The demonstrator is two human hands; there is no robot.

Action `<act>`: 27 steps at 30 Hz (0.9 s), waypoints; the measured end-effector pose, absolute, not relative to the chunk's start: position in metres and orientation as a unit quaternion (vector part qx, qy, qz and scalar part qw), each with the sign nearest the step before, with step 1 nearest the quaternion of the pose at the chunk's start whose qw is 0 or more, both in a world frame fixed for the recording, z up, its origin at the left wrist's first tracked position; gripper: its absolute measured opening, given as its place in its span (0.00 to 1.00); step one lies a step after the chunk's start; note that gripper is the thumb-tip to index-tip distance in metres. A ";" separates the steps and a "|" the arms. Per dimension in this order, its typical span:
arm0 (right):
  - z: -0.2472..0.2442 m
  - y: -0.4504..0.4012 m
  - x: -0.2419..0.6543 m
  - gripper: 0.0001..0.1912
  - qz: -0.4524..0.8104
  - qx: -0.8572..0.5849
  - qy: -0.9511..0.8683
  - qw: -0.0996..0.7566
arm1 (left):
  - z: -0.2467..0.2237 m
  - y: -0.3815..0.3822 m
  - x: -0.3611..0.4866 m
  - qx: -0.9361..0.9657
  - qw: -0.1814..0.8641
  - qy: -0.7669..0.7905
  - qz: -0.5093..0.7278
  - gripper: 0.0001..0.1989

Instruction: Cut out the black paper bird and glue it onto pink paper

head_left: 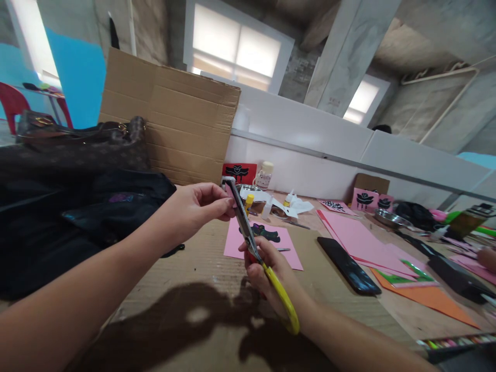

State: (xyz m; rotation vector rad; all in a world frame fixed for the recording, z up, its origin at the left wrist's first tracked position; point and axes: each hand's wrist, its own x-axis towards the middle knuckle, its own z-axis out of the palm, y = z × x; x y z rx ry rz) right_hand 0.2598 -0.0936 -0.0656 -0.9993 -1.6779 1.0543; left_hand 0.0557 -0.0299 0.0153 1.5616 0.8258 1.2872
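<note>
My right hand grips a pair of scissors with yellow and red handles, blades pointing up and away from me. Close to the blade tips, my left hand pinches a small piece of pink paper; the blades overlap part of it, and I cannot tell whether they are cutting it. Beneath the scissors lies a pink sheet bearing a dark cut-out figure with purple bits. A thin metal tool rests on that sheet.
A black phone and stacked pink sheets lie to the right, with an orange sheet nearer. Glue bottles and a yellow-capped stick stand behind. Dark bags and an upright cardboard fill the left. Another person's hand shows far right.
</note>
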 end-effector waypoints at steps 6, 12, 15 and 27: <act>-0.066 -0.093 0.260 0.37 0.436 -0.403 -0.672 0.443 | 0.013 -0.027 0.054 0.638 0.456 0.331 0.525 0.06; -0.064 -0.092 0.260 0.35 0.432 -0.404 -0.672 0.446 | 0.012 -0.025 0.053 0.639 0.466 0.322 0.520 0.06; -0.066 -0.091 0.260 0.35 0.434 -0.408 -0.669 0.445 | 0.012 -0.025 0.054 0.632 0.475 0.329 0.517 0.07; -0.067 -0.091 0.261 0.35 0.440 -0.403 -0.671 0.441 | 0.010 -0.022 0.052 0.633 0.488 0.316 0.511 0.05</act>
